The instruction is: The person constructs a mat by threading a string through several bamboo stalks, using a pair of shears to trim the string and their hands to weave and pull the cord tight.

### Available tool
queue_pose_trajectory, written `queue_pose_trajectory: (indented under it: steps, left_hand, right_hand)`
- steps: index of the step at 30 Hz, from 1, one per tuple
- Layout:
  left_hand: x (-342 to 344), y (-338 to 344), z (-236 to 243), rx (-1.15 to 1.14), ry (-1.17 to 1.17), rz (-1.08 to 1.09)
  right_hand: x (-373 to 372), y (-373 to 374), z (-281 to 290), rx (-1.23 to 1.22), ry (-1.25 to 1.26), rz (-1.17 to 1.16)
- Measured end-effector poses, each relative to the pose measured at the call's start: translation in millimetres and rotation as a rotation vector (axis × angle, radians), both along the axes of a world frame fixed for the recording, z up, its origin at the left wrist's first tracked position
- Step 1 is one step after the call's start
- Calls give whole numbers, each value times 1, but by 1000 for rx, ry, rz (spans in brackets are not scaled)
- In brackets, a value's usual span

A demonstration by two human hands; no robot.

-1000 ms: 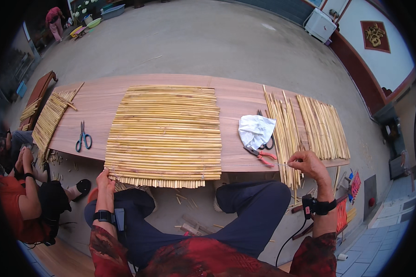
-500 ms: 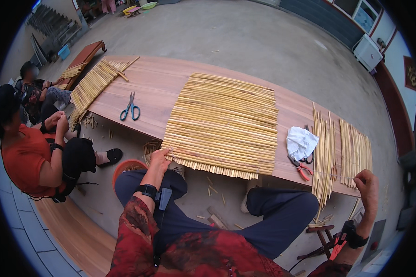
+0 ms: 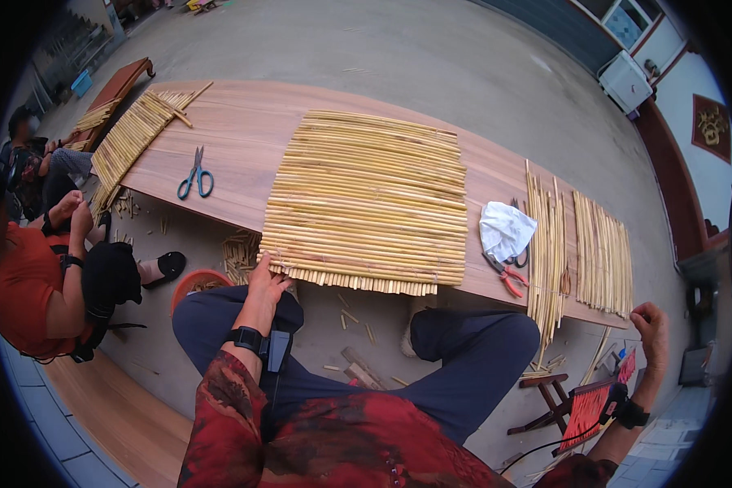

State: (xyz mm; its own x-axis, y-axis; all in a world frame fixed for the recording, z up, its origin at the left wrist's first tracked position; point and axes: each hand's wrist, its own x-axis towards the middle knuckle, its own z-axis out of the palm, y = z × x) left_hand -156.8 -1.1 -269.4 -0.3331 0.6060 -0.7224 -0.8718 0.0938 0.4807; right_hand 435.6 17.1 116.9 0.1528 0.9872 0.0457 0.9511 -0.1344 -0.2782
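A mat of pale yellow reed-like sticks (image 3: 366,195), laid side by side, lies across the middle of the table. At its near left corner is my left hand (image 3: 264,291), thumb and fingers closed on the edge. Thin ties cross the sticks near the mat's sides. Out to the far right, beyond the table's near edge, my right hand (image 3: 651,329) is raised with thumb and forefinger pinched. The thin thread it holds is hard to make out now; the half-second-old picture shows it running leftward from the fingertips.
Teal-handled scissors (image 3: 195,175) lie left of the mat. Right of it are a white cloth (image 3: 506,232), red-handled pliers (image 3: 508,276), loose long sticks (image 3: 547,244) and a smaller mat (image 3: 602,252). A person in orange (image 3: 37,285) sits at left, near a red basin (image 3: 197,286).
The view has shifted, so the table sits further left and higher. My right hand has moved outward from the smaller mat. My left hand stays at the mat's corner, its fingers slightly more spread.
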Motion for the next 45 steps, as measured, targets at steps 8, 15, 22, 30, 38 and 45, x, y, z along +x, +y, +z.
queue_pose_trajectory:
  steps: [8,15,22,30,38,45]
  left_hand:
    - [90,-32,33,45,-197,-618]
    - [152,-5,28,236,-154,-409]
    - [156,8,39,193,-107,-180]
    - [82,25,95,336,37,-113]
    - [44,22,133,466,255,63]
    - [11,-26,158,470,400,-47]
  right_hand:
    - [3,-35,14,-34,328,-12]
    - [-7,-72,25,-74,607,0]
    - [34,-87,-12,-85,343,-58]
    - [96,-90,-66,4,336,-76]
    - [149,-106,-101,123,368,-46]
    - [163,-123,-117,155,59,24]
